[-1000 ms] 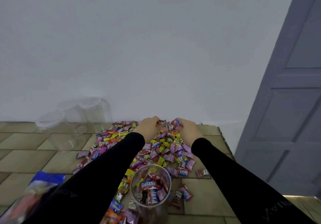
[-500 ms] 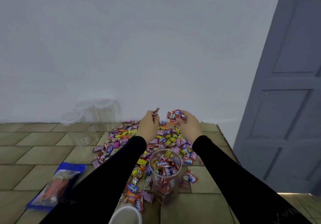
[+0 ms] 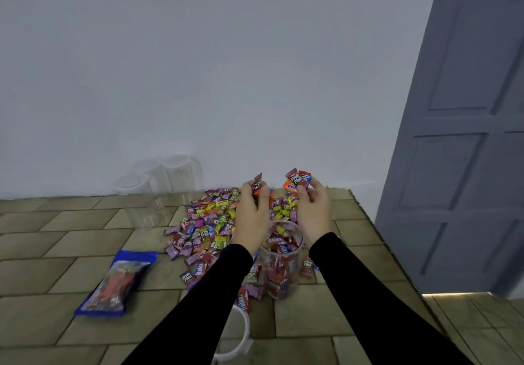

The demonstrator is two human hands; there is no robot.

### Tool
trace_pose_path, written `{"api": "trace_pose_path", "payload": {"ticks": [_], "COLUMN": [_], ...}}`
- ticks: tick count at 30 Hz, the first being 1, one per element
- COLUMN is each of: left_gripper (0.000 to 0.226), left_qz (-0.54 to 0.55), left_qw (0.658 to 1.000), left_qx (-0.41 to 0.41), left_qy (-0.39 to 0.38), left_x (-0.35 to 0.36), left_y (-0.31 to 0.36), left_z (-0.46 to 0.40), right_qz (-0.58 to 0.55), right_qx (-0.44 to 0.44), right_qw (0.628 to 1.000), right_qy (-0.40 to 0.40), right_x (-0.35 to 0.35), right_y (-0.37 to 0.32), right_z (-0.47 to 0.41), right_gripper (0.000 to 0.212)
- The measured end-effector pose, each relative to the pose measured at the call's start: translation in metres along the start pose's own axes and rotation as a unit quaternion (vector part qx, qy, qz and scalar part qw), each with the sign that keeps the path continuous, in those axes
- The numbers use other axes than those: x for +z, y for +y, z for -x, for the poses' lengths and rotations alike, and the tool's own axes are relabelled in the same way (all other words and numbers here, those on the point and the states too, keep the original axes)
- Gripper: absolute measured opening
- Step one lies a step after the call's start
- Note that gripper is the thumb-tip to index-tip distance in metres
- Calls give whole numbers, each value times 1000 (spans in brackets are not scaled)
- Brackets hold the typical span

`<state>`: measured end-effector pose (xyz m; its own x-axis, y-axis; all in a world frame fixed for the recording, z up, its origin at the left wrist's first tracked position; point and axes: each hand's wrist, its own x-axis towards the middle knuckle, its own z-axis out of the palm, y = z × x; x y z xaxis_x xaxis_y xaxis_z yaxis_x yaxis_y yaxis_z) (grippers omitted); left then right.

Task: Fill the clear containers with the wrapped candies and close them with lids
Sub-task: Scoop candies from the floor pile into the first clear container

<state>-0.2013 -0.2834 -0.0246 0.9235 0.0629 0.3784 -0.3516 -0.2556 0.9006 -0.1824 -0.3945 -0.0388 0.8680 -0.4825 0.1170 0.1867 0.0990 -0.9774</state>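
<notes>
Candy pile (image 3: 209, 223) sprawls at twelve o'clock of the half-full clear container (image 3: 279, 262). My left hand (image 3: 252, 217) pinches one candy and my right hand (image 3: 312, 208) clutches several. I should drop them straight over its mouth, low, so none bounce out.

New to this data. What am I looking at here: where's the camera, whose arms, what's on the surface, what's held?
There is no robot here. The one picture comes from a wide-angle camera worn on a person's head, looking forward and down. The black-sleeved arms are that person's own. The left hand pinches a few wrapped candies, and the right hand grips a larger bunch. Both are raised above an open clear container that is partly filled. A candy pile lies on the tiled surface, with empty clear containers by the wall, a blue bag and a white lid.
</notes>
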Motion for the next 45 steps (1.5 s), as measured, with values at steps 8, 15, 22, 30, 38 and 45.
{"api": "trace_pose_path", "payload": {"ticks": [8, 15, 22, 30, 38, 45], "left_gripper": [34, 44, 22, 12, 13, 17], "left_qz": [34, 8, -27, -20, 56, 123], "left_qw": [998, 999, 998, 998, 997, 987], "left_qx": [-22, -6, 47, 66, 28, -9], "left_qy": [-57, -41, -21, -13, -37, -99], "left_x": [-1, 1, 5, 4, 1, -8], "left_y": [-1, -11, -22, -18, -20, -23], "left_z": [24, 26, 27, 31, 31, 29], "right_qz": [-31, -22, -8, 10, 7, 19], "right_qx": [25, 20, 5, -12, -24, -25], "right_qw": [999, 999, 999, 998, 998, 997], "right_qy": [37, 34, 47, 58, 63, 68], "right_x": [7, 10, 9, 6, 5, 4], "right_y": [16, 21, 19, 14, 15, 16], "right_z": [12, 14, 16, 16, 16, 16], "right_gripper": [36, 33, 33, 28, 27, 32]}}
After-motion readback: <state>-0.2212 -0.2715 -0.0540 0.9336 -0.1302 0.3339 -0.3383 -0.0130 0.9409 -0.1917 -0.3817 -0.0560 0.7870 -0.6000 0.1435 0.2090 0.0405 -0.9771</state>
